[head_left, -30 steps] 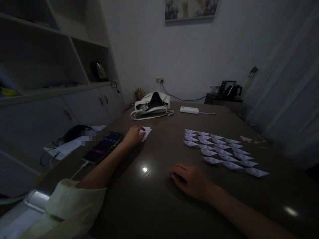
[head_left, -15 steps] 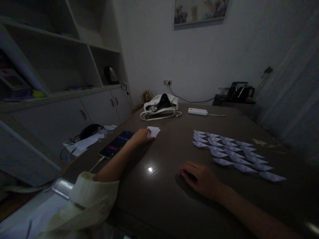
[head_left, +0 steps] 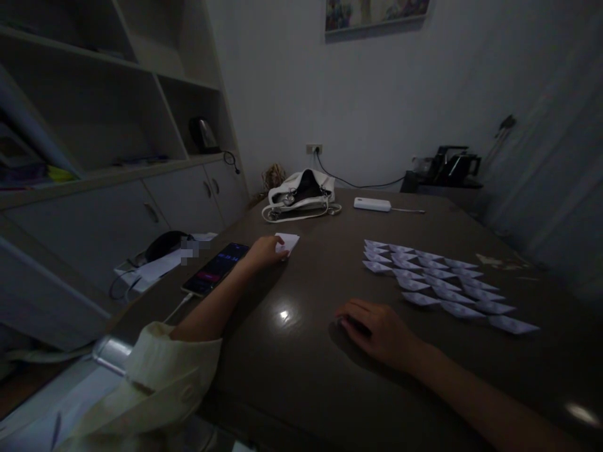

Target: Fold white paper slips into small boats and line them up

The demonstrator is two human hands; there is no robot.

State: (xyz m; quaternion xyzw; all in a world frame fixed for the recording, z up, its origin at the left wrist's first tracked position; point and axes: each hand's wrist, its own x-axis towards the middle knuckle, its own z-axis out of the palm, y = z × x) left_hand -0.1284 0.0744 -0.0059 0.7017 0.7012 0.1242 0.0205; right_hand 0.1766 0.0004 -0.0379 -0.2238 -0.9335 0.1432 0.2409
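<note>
My left hand is at a small stack of white paper, its thumb and fingers closed on the near edge. Whether one sheet or several lie between the fingers is hidden. Beside the left forearm is a phone with a lit screen and a white cable plugged in. My right hand rests on the brown table, fingers curled in towards the thumb, with nothing visible in them. Beyond it, to the right, several folded paper boats stand in rows.
A white handbag lies open at the far side, with a white power bank and short cable to its right. Left of the table, papers and cables lie on a lower surface. Kettles stand at the back right.
The whole scene sits slightly higher and further left in view, as the camera has shifted. My left hand stays at the paper stack; my right hand keeps its place on the table.
</note>
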